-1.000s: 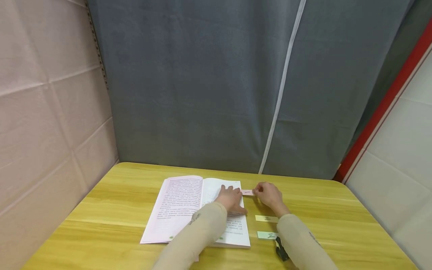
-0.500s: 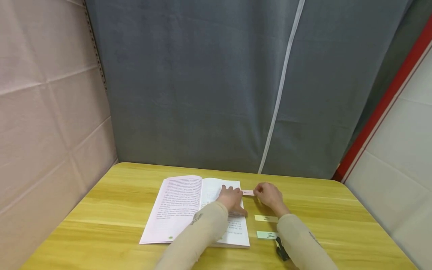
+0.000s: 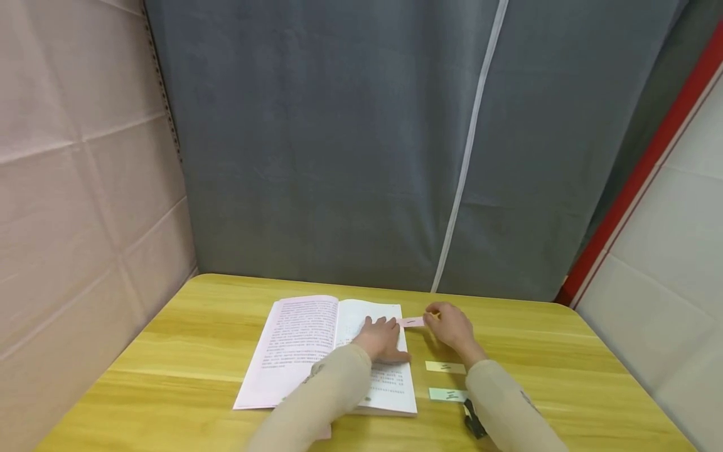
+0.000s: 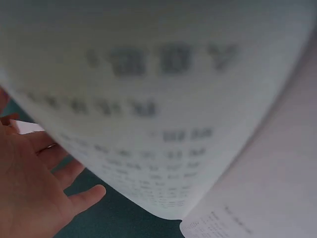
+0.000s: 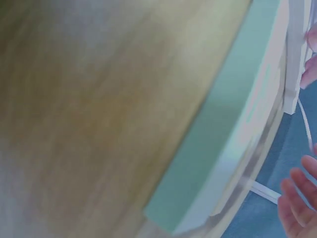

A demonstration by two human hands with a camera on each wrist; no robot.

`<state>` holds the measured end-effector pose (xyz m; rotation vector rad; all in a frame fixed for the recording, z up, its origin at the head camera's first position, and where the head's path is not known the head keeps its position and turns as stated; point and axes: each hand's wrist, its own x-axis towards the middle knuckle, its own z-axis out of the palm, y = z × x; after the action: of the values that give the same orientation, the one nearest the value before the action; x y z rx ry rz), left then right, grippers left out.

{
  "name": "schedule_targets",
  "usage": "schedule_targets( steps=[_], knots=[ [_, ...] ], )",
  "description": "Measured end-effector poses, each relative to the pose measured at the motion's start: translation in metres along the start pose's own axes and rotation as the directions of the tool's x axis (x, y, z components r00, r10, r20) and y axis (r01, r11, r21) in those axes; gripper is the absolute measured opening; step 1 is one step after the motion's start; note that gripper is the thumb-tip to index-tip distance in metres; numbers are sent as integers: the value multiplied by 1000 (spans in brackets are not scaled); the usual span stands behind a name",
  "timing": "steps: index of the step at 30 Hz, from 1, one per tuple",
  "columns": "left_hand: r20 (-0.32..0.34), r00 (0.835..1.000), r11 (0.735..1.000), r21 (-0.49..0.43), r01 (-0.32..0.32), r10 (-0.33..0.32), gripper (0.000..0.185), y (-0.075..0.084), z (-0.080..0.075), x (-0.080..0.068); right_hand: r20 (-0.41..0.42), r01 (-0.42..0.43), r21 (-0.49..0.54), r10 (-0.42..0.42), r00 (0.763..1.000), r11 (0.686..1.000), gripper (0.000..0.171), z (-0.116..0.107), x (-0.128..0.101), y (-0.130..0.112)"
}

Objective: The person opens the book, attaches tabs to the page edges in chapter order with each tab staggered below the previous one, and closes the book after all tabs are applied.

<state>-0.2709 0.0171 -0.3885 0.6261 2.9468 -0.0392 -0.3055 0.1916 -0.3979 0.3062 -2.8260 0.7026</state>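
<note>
- Table (image 3: pixel 186 351): a yellow wooden top. Its left part, between the left edge and my book, lies bare, as does the strip along the far edge below the grey curtain (image 3: pixel 339 144).
- Open book (image 3: pixel 299 345): it lies flat near the middle of the table with both printed pages facing up; its near edge stands back from the table's near edge.
- My left hand (image 3: pixel 380 339): it rests palm down on the right-hand page, close to the page's outer edge, with the fingers straight and spread, pressing the paper and gripping nothing. In the left wrist view a blurred printed page fills most of the picture and my fingers (image 4: pixel 47 148) lie relaxed.
- Pink slip (image 3: pixel 411 322): it lies just beyond the right edge of the book, between my two hands, touching or nearly touching the page edge; I cannot tell which.
- My right hand (image 3: pixel 452 329): its fingertips pinch the right end of the pink slip.
- Two pale green slips (image 3: pixel 446 367) (image 3: pixel 449 395): they lie flat just right of the book, nearer me than the pink slip and partly under my right forearm.
- Right part of the table: bare wood runs out to the right edge.
</note>
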Motion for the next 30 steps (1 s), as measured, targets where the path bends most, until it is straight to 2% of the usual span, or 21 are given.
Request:
schedule_targets(
  steps=[5,9,13,17,20,23,26,30],
  knots=[
    [10,1000,999,-34,0,0,59,-10,-10,-10,-144,71,21,-67,987,997,21,-6,-2,-4],
    [-1,999,999,-17,-35,35,51,-19,-17,-22,-224,130,13,-124,967,991,18,-11,-5,-7],
    [-18,996,996,23,-88,88,52,-25,-19,-39,-252,225,-13,-221,942,974,16,-14,-11,-13],
    [-59,985,982,105,-157,164,54,-25,-19,-61,-248,368,-58,-371,895,928,12,-15,-22,-22],
    [-105,969,965,163,-205,224,52,-25,-17,-78,-213,474,-91,-482,850,876,11,-14,-33,-28],
    [-150,955,955,194,-227,257,52,-25,-12,-91,-141,569,-133,-584,799,811,11,-11,-47,-34],
    [-185,943,950,200,-239,276,54,-27,-5,-99,-35,649,-158,-661,749,744,11,-7,-62,-41],
    [-225,920,939,199,-280,321,54,-32,7,-104,105,725,-105,-718,688,680,18,-4,-81,-52]
  ],
)
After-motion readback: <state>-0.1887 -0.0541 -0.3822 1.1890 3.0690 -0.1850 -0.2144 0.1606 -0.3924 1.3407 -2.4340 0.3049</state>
